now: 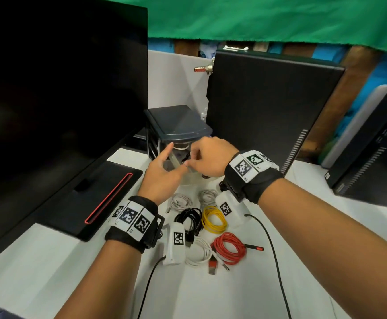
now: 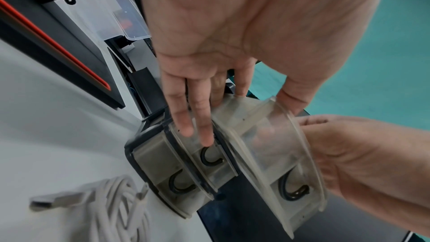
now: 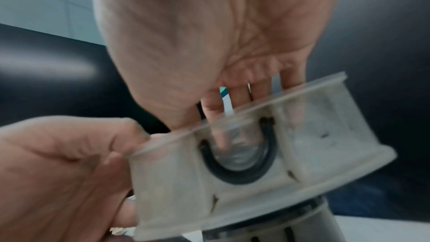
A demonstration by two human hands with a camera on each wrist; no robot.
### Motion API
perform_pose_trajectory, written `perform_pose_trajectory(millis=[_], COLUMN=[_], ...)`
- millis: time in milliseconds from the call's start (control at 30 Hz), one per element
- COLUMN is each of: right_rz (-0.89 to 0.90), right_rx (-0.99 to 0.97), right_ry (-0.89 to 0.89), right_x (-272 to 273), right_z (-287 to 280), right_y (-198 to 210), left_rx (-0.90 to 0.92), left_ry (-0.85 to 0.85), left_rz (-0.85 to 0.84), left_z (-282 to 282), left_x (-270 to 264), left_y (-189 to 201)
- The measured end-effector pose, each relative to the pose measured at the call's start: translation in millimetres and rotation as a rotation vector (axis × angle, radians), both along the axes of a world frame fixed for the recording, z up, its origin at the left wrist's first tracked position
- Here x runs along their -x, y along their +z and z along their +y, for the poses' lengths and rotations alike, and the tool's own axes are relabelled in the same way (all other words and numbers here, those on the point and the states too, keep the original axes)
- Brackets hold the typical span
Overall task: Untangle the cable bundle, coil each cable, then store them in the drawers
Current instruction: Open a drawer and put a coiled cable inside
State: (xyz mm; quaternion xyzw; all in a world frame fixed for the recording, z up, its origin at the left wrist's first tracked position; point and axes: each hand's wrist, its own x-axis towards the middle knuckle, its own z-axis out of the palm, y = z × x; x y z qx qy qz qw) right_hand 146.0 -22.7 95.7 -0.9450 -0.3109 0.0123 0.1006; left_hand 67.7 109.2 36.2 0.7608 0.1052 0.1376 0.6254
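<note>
A small dark drawer unit point(image 1: 178, 120) stands at the back of the white desk point(image 1: 49, 272). Its translucent top drawer point(image 1: 175, 162) point(image 2: 274, 144) point(image 3: 232, 172) is pulled out and tilted between both hands. My left hand point(image 1: 162, 171) point(image 2: 209, 43) holds the drawer's left end, thumb on the rim and straight fingers below against the middle drawer point(image 2: 209, 159). My right hand point(image 1: 208, 157) point(image 3: 209, 43) grips the drawer's other side, fingers reaching inside. Several coiled cables lie in front: white point(image 1: 181, 200), black point(image 1: 189, 221), yellow point(image 1: 213, 218), red point(image 1: 229, 247).
A large black monitor point(image 1: 61, 88) fills the left, its base point(image 1: 100, 199) on the desk. A black PC tower point(image 1: 268, 107) stands right behind the drawers, a second tower point(image 1: 372, 146) at the far right. Thin black wires point(image 1: 275, 261) trail from my wrists.
</note>
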Motion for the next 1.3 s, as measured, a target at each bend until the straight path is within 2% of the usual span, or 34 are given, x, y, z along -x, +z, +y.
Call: perform_pose_trajectory(millis=[67, 200, 267, 300, 400, 500, 567, 633, 700, 767, 833, 900, 967, 1100, 1167, 1300], right_rz=[0.057, -0.099, -0.039, 0.012, 0.146, 0.062, -0.020, -0.066, -0.114, -0.098, -0.026, 0.079, 0.188, 0.412, 0.470, 0.375], right_rx=[-0.044, -0.293, -0.376, -0.355, -0.127, -0.111, -0.275, -0.521, -0.692, -0.781, -0.697, -0.380, -0.128, -0.039, 0.034, 0.271], right_ry=[0.017, -0.036, 0.000, 0.033, 0.073, 0.060, 0.059, 0.005, -0.106, -0.284, -0.449, -0.518, -0.501, -0.424, -0.372, -0.280], right_x=[-3, -9, -8, -5, 0, -7, -9, -13, -28, -45, -57, -60, -57, -51, -50, -49], right_z=[-7, -21, -20, -17, -6, -5, -9, -17, -34, -56, -77, -92, -98, -95, -91, -79], right_y=[-4, 2, 6, 8, 8, 3, 2, 5, 6, 1, -10, -27, -46, -71, -76, -74], left_rx=[-0.004, 0.011, 0.001, -0.005, -0.023, -0.035, -0.030, -0.022, -0.023, -0.018, -0.004, 0.000, 0.002, 0.017, 0.015, 0.016], left_ry=[0.003, 0.002, 0.007, 0.010, 0.014, 0.008, 0.003, 0.002, -0.001, -0.004, -0.003, -0.004, -0.013, -0.013, -0.004, 0.019], left_rz=[-0.003, -0.009, 0.000, 0.004, 0.011, 0.024, 0.023, 0.018, 0.013, 0.013, 0.013, 0.011, 0.010, 0.014, 0.017, 0.034], left_z=[0, 1, 1, 0, 0, 0, 0, 1, 1, 1, 2, 3, 2, 3, 2, 2], left_x=[0, -1, 0, 0, 1, 4, 4, 4, 3, 1, 0, -1, -1, -1, -2, -3], left_y=[0, -1, 0, 0, 2, 3, 2, 2, 2, 1, -1, -3, -4, -5, -5, -4])
